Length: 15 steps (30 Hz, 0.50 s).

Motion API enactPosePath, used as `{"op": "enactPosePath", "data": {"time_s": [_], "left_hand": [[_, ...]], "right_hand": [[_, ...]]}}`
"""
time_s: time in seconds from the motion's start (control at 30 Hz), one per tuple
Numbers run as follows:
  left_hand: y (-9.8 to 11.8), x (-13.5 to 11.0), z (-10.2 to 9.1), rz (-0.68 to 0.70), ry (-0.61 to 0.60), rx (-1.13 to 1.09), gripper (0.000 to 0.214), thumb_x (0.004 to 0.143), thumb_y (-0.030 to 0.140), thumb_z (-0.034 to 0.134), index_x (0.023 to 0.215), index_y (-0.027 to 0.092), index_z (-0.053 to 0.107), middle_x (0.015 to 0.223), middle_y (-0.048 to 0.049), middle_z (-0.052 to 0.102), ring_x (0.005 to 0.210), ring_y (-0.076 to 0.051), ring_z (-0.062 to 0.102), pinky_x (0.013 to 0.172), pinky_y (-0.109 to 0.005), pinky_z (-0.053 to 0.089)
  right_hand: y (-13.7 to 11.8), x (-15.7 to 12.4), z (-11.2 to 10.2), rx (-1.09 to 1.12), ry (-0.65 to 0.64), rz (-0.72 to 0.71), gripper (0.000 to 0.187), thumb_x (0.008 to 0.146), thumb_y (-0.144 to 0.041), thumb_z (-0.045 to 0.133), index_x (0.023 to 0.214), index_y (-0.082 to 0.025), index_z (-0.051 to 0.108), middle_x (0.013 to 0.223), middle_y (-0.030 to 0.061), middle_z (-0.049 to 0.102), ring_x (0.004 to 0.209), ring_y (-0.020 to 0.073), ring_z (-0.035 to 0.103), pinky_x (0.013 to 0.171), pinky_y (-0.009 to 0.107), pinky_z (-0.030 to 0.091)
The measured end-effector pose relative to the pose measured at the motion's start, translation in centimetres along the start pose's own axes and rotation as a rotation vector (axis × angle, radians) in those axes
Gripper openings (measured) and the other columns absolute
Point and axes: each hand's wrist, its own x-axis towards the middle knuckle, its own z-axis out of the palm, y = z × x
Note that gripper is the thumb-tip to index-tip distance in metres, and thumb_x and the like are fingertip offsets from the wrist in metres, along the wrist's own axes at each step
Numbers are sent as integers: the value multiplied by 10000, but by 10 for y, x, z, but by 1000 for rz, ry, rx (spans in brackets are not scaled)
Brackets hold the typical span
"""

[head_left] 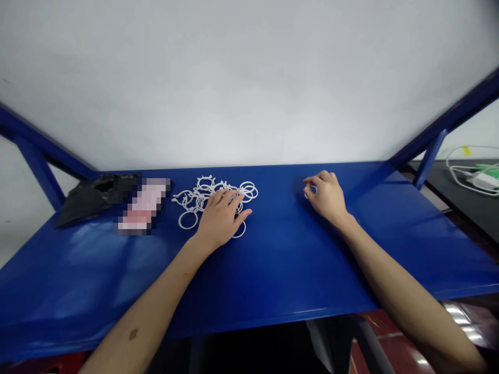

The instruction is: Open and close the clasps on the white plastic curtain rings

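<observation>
Head view: white rings (199, 198) lay under the left hand (220, 218), fingers loosely spread, seemingly to steady them, while the right hand (326, 197) pinched 1 ring (314, 189) between fingertips.

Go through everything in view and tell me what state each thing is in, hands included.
White rings: loosely heaped, overlapping, partly hidden.
Left hand: palm down over the rings, thumb spread out.
Right hand: fingers curled around something white.
White piece: mostly hidden; grip unclear.
Black bag: crumpled, lying down.
Pixelated item: state unreadable.
White cable: loosely looped.
</observation>
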Motion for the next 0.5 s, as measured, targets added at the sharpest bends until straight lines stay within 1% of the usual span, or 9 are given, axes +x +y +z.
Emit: {"op": "enactPosePath", "data": {"time_s": [0.07, 0.1, 0.13, 0.2, 0.27, 0.33, 0.43, 0.5], "left_hand": [[-1, -1, 1, -3, -9, 13, 390, 1000, 459, 501, 1264, 205, 636, 1293, -102, 636, 1242, -322, 502, 1066, -523, 420], [-1, -1, 2, -3, -14, 22, 390, 1003, 461, 494, 1255, 202, 642, 1289, -102, 639, 1240, -321, 503, 1069, -522, 419], [-2, -1, 2, -4, -20, 32, 390, 1005, 460, 490, 1247, 198, 647, 1285, -102, 641, 1237, -320, 503, 1070, -520, 419], [-3, 0, 2, -9, -36, 54, 390, 1007, 457, 489, 1234, 187, 654, 1281, -103, 644, 1233, -319, 504, 1069, -513, 420], [-3, 0, 1, -15, -49, 70, 389, 1006, 455, 495, 1224, 178, 661, 1280, -105, 646, 1232, -317, 502, 1065, -502, 422], [-3, 0, 1, -15, -54, 76, 389, 1000, 458, 508, 1214, 175, 668, 1272, -104, 650, 1228, -316, 503, 1060, -493, 424], [-2, 0, 2, -9, -58, 80, 391, 993, 455, 525, 1197, 158, 678, 1255, -110, 657, 1211, -322, 508, 1054, -493, 423], [-2, 0, 2, -5, -63, 82, 396, 994, 448, 523, 1193, 144, 680, 1249, -117, 660, 1205, -326, 510, 1049, -494, 422]], "right_hand": [[8, -1, 3, -86, -105, -17, 220, 898, -182, 550, 941, -165, 765, 859, 122, 623, 864, 283, 546, 789, 449, 514], [10, -1, 4, -108, -135, -24, 232, 905, -182, 543, 958, -159, 767, 861, 125, 628, 856, 280, 544, 792, 448, 509], [10, -2, 5, -122, -145, -31, 246, 917, -188, 534, 987, -152, 767, 873, 129, 636, 857, 280, 543, 792, 446, 505], [5, -2, 5, -118, -119, -50, 273, 946, -213, 516, 1050, -140, 757, 917, 138, 657, 877, 285, 544, 801, 446, 501], [-6, -3, 4, -71, -84, -90, 291, 975, -244, 499, 1087, -134, 743, 962, 141, 671, 905, 286, 548, 826, 446, 503], [-21, -5, 1, 19, -98, -169, 301, 1001, -268, 479, 1101, -138, 731, 989, 131, 676, 917, 271, 560, 854, 434, 510], [-46, -5, 0, 166, -230, -304, 312, 1020, -276, 461, 1204, -151, 680, 1074, 120, 657, 947, 245, 596, 878, 404, 532], [-61, -1, 3, 223, -333, -338, 347, 1022, -278, 464, 1321, -176, 608, 1168, 121, 617, 943, 226, 622, 869, 390, 550]]}}
